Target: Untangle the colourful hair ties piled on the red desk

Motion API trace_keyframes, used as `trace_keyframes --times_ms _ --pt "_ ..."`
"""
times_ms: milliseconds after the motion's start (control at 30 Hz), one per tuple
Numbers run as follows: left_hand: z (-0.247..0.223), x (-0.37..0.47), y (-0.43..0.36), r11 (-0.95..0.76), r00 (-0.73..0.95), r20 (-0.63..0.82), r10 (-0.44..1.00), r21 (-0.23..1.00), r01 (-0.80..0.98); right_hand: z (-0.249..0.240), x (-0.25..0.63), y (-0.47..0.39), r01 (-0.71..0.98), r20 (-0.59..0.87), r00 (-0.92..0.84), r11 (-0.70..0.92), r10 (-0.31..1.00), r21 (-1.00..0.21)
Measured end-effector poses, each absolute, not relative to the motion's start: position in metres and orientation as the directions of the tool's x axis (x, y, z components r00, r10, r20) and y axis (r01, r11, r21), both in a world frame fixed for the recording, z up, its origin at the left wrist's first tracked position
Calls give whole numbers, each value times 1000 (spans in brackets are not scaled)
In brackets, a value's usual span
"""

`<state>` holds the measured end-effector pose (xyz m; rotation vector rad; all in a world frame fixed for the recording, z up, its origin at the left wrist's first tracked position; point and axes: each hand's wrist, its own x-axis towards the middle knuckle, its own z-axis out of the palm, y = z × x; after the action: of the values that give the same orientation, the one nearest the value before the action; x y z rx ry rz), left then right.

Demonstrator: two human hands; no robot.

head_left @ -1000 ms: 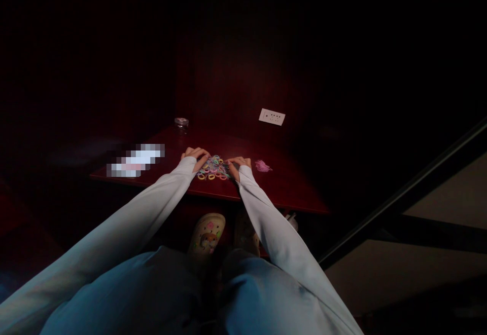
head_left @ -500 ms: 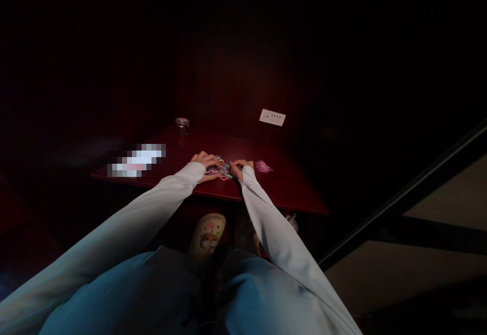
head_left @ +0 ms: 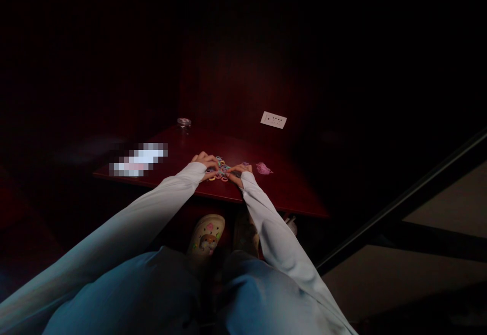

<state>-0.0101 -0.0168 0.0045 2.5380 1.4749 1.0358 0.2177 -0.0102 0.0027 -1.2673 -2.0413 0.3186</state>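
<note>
A small heap of pastel hair ties (head_left: 220,177), several colours mixed, lies on the dark red table (head_left: 281,193). At its left side is my left hand (head_left: 206,161), fingers curled over the ties and thumb low in front; what they hold is hidden. My right hand (head_left: 240,169) reaches in from the right, thumb and forefinger pinched together at the heap's edge on something too small to make out. A separate bunch of pink ties (head_left: 264,168) lies just to the right of that hand, apart from it.
A clear lidded jar (head_left: 184,125) stands at the back left of the table. Left of my hands is a bright, pixelated flat object (head_left: 140,160). A white socket plate (head_left: 273,119) is on the wall behind. Below the front edge shows a clog (head_left: 207,236).
My right hand's fingertips have moved a little left and toward me, closer to my left hand. More ties show between the hands. My left hand has barely shifted.
</note>
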Motion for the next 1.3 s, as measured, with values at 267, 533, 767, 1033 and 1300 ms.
trace_keyframes --times_ms 267,533,767,1033,1300 --pt "5 -18 -13 -520 274 529 803 396 757 6 221 -6 659 410 -64 347 910 -667" --pt "15 -17 -26 -436 155 555 818 420 796 9 221 -19 687 395 -160 389 905 -613" --pt "18 -16 -31 -357 77 553 830 421 834 11 224 -22 658 390 -140 380 910 -650" --pt "15 -17 -26 -396 138 557 819 374 839 11 220 -21 673 385 -237 437 892 -597" --pt "7 -17 -16 -488 270 552 789 297 820 19 202 -28 758 439 -192 417 878 -502"
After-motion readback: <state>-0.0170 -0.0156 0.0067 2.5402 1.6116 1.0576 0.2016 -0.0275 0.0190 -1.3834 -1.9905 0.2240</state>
